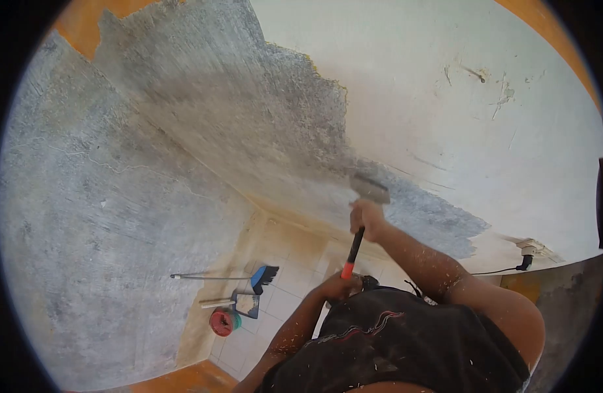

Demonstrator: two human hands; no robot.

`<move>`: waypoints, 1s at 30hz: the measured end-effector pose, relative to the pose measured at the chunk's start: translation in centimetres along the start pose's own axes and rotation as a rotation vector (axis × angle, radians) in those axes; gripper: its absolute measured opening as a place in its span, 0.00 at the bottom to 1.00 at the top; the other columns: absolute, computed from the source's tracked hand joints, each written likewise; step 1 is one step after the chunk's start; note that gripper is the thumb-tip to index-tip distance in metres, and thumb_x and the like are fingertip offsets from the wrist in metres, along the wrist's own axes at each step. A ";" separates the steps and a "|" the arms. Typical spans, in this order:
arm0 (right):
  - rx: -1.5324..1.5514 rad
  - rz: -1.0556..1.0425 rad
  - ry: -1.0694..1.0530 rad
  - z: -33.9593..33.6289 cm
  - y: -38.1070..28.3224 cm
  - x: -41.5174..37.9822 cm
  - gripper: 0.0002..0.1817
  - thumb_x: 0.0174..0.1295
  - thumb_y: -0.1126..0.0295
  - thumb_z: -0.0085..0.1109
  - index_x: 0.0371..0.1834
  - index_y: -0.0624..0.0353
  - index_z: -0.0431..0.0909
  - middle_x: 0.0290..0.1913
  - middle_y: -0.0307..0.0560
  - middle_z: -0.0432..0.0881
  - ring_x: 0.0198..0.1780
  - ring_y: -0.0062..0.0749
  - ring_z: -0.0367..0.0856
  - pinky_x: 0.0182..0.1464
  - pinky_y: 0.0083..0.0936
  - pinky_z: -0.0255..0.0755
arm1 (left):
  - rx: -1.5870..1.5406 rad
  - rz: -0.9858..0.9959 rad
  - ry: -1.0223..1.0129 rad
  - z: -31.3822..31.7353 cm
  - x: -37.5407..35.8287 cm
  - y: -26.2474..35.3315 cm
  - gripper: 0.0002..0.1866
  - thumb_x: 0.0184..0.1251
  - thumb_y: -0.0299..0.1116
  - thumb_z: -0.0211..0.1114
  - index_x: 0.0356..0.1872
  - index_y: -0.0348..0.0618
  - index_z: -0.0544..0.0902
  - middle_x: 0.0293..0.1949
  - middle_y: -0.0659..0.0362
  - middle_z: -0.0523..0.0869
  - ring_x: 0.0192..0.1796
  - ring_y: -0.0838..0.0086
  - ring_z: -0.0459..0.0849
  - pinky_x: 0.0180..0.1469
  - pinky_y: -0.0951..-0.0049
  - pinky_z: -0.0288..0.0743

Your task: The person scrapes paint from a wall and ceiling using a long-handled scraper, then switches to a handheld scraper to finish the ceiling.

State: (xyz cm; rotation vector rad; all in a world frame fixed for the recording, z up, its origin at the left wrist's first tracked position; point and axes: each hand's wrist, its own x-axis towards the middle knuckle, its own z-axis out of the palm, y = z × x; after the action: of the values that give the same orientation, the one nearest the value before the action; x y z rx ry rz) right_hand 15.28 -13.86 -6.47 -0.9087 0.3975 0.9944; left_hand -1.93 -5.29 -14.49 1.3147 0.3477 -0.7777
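Observation:
A long-handled scraper (pixel 356 247) with a black and red handle slants up toward the wall. My right hand (pixel 367 219) is wrapped round the upper handle, just below the wide grey blade (pixel 371 188). Lower down, by my body, my left hand (pixel 341 287) grips the handle's end near the red section. The blade is right at the wall, along the ragged border between bare grey plaster (pixel 301 124) and white paint (pixel 406 92). Small pale flakes dot my arms and dark shirt (pixel 393 340).
On the tiled floor (pixel 290 280) are a blue broom (pixel 265 278), a dustpan (pixel 247 305) with pale debris, and a red bucket (pixel 223 323). A socket with a black plug (pixel 525 262) and cable sits low on the right wall. Another scraped grey wall (pixel 105 229) stands at left.

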 end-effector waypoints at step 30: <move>-0.046 -0.046 -0.140 2.5 -3.3 -0.4 0.19 0.51 0.68 0.52 0.11 0.46 0.52 0.11 0.32 0.52 0.11 0.21 0.48 0.17 0.22 0.46 | 0.014 0.030 0.098 -0.9 1.2 1.7 0.14 0.55 0.39 0.63 0.18 0.44 0.72 0.14 0.66 0.70 0.17 0.81 0.68 0.18 0.76 0.60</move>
State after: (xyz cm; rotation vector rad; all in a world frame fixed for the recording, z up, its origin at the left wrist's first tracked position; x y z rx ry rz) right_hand 17.67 -12.78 -3.18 -0.8797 0.2355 1.0218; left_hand 0.23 -4.71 -14.29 1.3711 0.4006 -0.6931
